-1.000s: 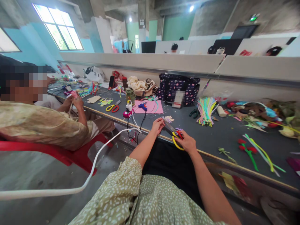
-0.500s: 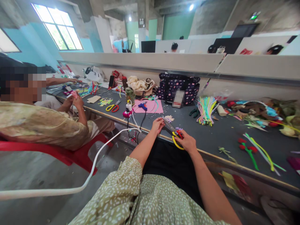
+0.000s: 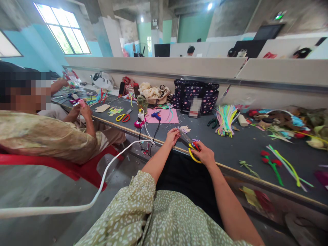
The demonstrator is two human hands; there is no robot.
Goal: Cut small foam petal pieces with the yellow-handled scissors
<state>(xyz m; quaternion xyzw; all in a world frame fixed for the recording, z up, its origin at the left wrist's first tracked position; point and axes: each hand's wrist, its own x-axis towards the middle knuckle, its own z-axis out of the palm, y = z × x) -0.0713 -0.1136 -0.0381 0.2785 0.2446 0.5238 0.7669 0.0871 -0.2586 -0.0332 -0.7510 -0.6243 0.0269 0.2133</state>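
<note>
My right hand (image 3: 206, 154) is closed around the red and yellow handles of a pair of scissors (image 3: 185, 137), whose blades point up and left toward my other hand. The fingers of my left hand (image 3: 173, 136) are pinched together at the blade tips; what they hold is too small to make out. Just beyond the blades lies a small heap of pale cut pieces (image 3: 185, 129) on the dark table (image 3: 205, 136), with a few purple bits near the scissors' pivot.
A blue glue gun (image 3: 156, 116) rests on a pink sheet (image 3: 172, 116). Right of it stand a dark patterned bag (image 3: 196, 97) and a bundle of coloured pipe cleaners (image 3: 226, 119). A white cable (image 3: 102, 184) crosses at left, near a seated co-worker (image 3: 48, 136). Red flowers on green stems (image 3: 273, 164) lie at right.
My hands and the scissors stay in nearly the same place, with the blades close to the left fingertips. At far left, another person's outstretched arm has drawn back.
</note>
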